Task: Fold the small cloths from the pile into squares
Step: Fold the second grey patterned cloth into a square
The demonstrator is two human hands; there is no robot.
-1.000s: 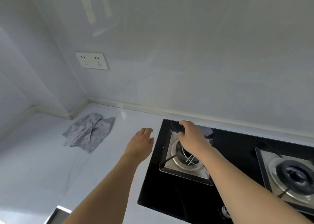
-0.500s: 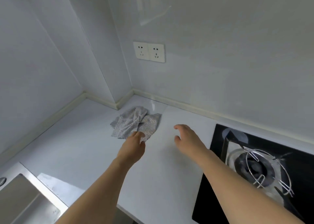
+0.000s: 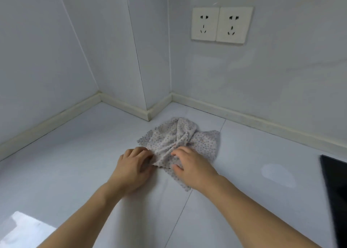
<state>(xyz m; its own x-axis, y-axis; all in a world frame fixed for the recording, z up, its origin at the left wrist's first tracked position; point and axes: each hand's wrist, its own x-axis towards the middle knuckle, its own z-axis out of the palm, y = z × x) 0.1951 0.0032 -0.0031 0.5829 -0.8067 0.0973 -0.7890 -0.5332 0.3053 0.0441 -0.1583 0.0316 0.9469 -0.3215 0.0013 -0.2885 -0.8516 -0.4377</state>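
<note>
Cloths are bunched up; our left hand and right hand both pinch the near edge. Could grab two layers at once.

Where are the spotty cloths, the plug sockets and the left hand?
spotty cloths (image 3: 202,142): head view, flat right part of the pile.
plug sockets (image 3: 221,24): head view, seam between both plates.
left hand (image 3: 134,169): head view, back of the hand.
</note>
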